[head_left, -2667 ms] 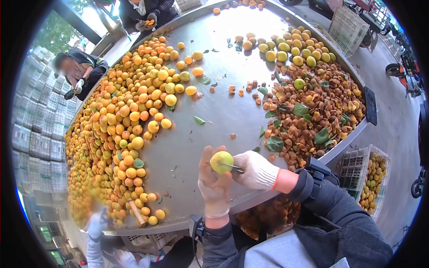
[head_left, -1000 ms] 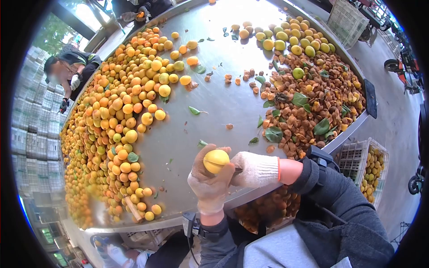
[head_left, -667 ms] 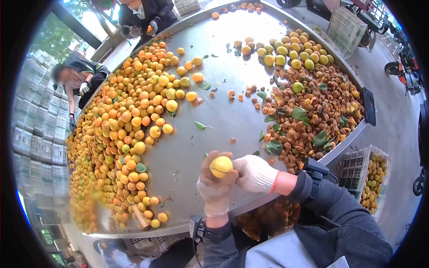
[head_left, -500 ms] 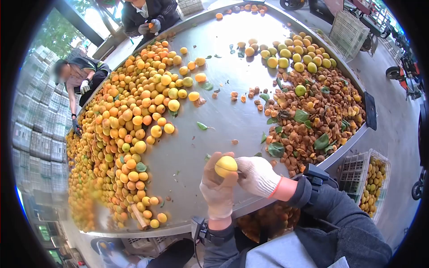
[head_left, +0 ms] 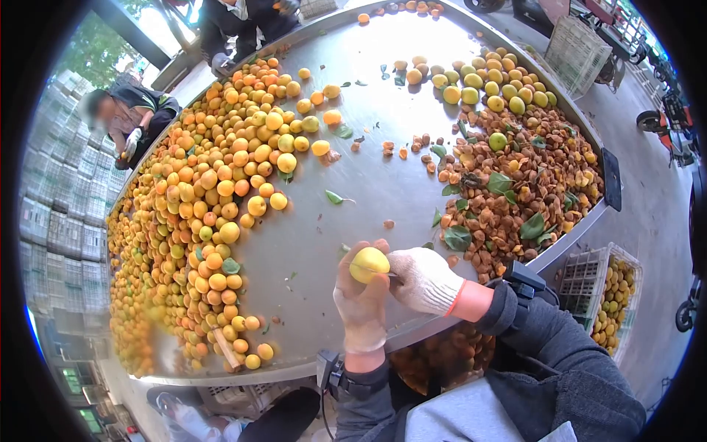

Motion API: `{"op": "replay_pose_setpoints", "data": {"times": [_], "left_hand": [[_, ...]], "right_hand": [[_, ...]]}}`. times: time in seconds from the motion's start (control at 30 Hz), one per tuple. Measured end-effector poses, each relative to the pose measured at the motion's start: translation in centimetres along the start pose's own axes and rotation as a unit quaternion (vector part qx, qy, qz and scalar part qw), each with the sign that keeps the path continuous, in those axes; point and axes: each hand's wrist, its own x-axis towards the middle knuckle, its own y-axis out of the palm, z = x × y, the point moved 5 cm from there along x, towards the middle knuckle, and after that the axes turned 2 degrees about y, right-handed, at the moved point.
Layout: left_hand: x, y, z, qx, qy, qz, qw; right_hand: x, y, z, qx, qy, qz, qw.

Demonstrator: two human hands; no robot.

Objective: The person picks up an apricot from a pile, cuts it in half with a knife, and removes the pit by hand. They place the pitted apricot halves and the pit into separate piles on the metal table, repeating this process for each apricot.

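A yellow apricot [head_left: 368, 265] is gripped in the fingers of my gloved left hand [head_left: 361, 309], just above the near part of the metal table. My right hand [head_left: 426, 281], in a white knit glove with an orange cuff, is closed beside the fruit. From its fingers a small knife [head_left: 392, 275] shows as a thin dark blade against the apricot; its handle is hidden. A thin line runs across the fruit's skin. To the left lies a big heap of whole apricots [head_left: 221, 177]. On the right spreads a pile of brown pits and fruit scraps [head_left: 508, 191] with green leaves.
The metal table [head_left: 294, 309] has raised edges. Larger yellow-green apricots [head_left: 508, 81] sit at the far right. A wooden stick [head_left: 227, 349] lies near the left heap. A crate of fruit [head_left: 611, 295] stands beside the table. Co-workers [head_left: 136, 121] are along the left side.
My hands have shifted slightly with the apricot, which is turned a little. The far co-worker's hands have moved apart, one down toward the heap; the left co-worker has drawn an arm back from it.
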Motion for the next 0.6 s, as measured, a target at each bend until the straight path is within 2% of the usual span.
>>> {"op": "replay_pose_setpoints", "data": {"times": [0.07,0.1,0.17,0.2,0.27,0.3,0.37,0.4,0.47,0.5,0.57,0.6], "left_hand": [[-0.2,0.4,-0.1,-0.014,-0.058,-0.058,0.997],[-0.2,0.6,-0.3,-0.014,-0.06,-0.06,0.996],[-0.3,0.7,-1.3,0.121,0.002,-0.047,0.992],[-0.4,0.5,-1.1,0.122,-0.004,-0.048,0.991],[-0.2,0.4,-1.3,0.154,0.04,-0.036,0.987],[-0.2,0.3,-1.3,0.155,0.037,-0.033,0.987],[-0.3,0.7,-1.9,0.28,0.072,-0.022,0.957],[-0.3,0.6,-1.8,0.281,0.074,-0.02,0.957],[-0.2,0.4,-1.5,0.274,0.078,-0.029,0.958],[-0.1,0.7,-1.5,0.275,0.079,-0.026,0.958],[-0.2,0.9,-1.0,0.032,0.048,-0.041,0.997],[0.0,0.7,-1.1,0.032,0.049,-0.042,0.997]], "right_hand": [[-0.1,0.2,-0.2,-0.045,0.0,-0.01,0.999],[-0.2,0.3,-0.2,-0.045,0.002,-0.008,0.999],[-0.4,0.0,0.3,-0.018,-0.042,-0.056,0.997],[-0.5,0.0,0.4,-0.016,-0.038,-0.054,0.998],[-0.1,0.2,0.3,0.033,-0.014,0.027,0.999],[0.2,-0.1,0.1,0.036,-0.011,0.024,0.999],[0.5,0.6,-0.5,0.034,0.021,0.159,0.986],[0.5,0.7,-0.5,0.034,0.019,0.157,0.987],[0.5,0.4,-0.4,0.0,-0.003,0.062,0.998],[0.4,0.4,-0.2,0.0,-0.004,0.06,0.998],[0.2,-0.2,0.2,-0.066,-0.016,0.001,0.998],[0.1,-0.2,0.3,-0.066,-0.017,0.001,0.998]]}}
